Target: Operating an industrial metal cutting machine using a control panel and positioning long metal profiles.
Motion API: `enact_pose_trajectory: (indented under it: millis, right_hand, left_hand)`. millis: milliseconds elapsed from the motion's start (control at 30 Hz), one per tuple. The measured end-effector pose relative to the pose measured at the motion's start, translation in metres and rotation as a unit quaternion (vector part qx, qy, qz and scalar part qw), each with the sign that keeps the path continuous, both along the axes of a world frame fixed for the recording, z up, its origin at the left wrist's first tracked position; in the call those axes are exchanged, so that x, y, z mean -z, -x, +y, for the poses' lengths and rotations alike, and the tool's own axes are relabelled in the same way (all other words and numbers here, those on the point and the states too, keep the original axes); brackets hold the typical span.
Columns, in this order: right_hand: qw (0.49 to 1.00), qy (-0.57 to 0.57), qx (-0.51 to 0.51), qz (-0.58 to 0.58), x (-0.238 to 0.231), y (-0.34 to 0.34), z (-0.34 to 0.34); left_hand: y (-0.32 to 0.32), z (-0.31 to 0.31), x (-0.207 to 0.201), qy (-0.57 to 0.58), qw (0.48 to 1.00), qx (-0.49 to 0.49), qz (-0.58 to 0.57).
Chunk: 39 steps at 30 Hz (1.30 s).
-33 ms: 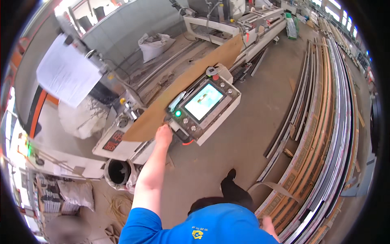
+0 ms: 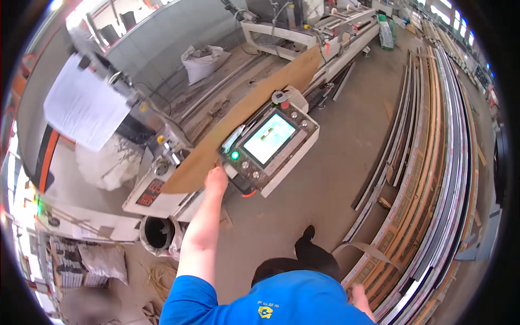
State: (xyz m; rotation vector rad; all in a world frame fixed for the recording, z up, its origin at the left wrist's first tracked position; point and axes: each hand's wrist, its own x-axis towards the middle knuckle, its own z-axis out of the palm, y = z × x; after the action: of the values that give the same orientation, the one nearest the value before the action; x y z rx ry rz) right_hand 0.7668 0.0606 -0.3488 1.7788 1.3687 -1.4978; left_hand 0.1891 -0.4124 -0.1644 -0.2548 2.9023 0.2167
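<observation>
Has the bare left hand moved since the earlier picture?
No, not noticeably: the bare left hand stays at the left end of the boxy, white-sided control panel.

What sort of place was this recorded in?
Probably a factory or workshop floor: a control panel with a lit screen, a long pale machine frame behind it, and bundles of long strips lying along the floor.

We read no text surely | white sheet point(image 2: 84, 103): faint print | blue shirt point(image 2: 303, 290): yellow emblem point(image 2: 265, 312), small characters | display point(image 2: 150, 193): red digits

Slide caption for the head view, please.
Left hand beside the control panel, its screen lit; right hand lowered near long bars.
</observation>
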Motion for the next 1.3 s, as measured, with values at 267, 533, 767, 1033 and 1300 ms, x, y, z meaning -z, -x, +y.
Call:
enact_pose_trajectory:
  millis: [267,533,767,1033,1300]
  right_hand:
    - [0.976,-0.171,0.054,0.124,-0.027,0.114,0.061]
    - [0.96,-0.174,0.201,0.085,-0.022,0.096,-0.051]
    - [0.958,-0.245,0.139,0.048,-0.1,0.152,-0.128]
    - [0.774,0.039,0.298,0.558,-0.206,0.248,-0.11]
    - [0.754,-0.081,0.545,0.358,-0.164,0.03,-0.072]
  left_hand:
    - [0.128,0.007,0.095,0.117,0.978,0.135,0.112]
    - [0.129,-0.001,0.072,0.11,0.977,0.095,0.156]
    - [0.05,0.132,-0.044,-0.273,0.935,0.21,0.087]
    - [-0.17,0.318,-0.049,-0.224,0.651,0.712,-0.135]
    - [-0.346,0.382,-0.039,-0.228,0.493,0.799,-0.259]
